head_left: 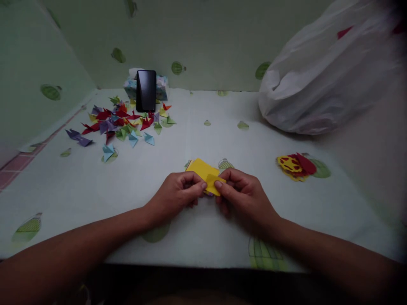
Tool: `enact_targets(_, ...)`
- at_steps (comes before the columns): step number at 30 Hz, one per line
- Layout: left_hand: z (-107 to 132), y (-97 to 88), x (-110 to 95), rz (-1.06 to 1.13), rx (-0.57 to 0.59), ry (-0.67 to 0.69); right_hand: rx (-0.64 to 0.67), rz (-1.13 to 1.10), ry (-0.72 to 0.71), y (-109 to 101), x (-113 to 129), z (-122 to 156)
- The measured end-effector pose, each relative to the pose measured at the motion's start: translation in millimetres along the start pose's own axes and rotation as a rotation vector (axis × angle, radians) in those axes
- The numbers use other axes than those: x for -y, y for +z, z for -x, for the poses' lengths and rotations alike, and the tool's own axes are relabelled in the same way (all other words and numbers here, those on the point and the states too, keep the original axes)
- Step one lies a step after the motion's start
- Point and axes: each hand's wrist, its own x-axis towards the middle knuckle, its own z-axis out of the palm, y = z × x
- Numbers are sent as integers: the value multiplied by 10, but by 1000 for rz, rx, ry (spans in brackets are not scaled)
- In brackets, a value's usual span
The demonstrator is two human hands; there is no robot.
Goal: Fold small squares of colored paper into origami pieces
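Between my two hands is a small piece of yellow paper [212, 182], apparently folded, with a corner sticking out to the right. My left hand [179, 189] is closed, its thumb and fingers pinching the paper's left edge. On the other side, my right hand [243, 190] grips the right corner between thumb and bent fingers. Just behind the piece lies a stack of square paper [199, 166] with a yellow sheet on top. A little purple shows under the held paper; most of what lies below is hidden by my fingers.
Folded paper cranes [121, 120] in several colours are heaped at the back left. A phone [146, 91] leans on a tissue box [162, 87] there. A white plastic bag [308, 84] bulges at the back right, above red and yellow cut-outs [294, 166]. Patterned cloth covers the table [197, 237].
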Motion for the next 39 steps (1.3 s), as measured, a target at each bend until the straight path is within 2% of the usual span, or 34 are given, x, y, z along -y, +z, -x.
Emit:
enact_targets(3,-12,-28,18,36,-52,44,15,-22,16,0,-12,-4)
enact_targets(7,-7,-35,25,116,-30,70,13,-32,-17,-8,-29,-8)
enact_targets(11,5,-25,33,103,-36,96,80,-23,-35,-6,-20,-23)
enact_targets(15,13,-29,62,-37,-73,162,96,45,-68,6,-1,-37)
enact_targets(19,20,-31,98,-273,-75,273,45,208,-196,-14,1,-28)
enact_targets(21,24,-30,103,-300,-90,303,29,287,-236,-30,0,-21)
enact_targets(27,38,-32,69,-286,-141,346,14,316,-243,-35,6,-16)
enact_targets(35,57,-51,35,-218,-96,306,29,347,-276,-29,17,-4)
enact_targets(39,53,-63,28,-260,-70,305,58,363,-257,-29,25,-2)
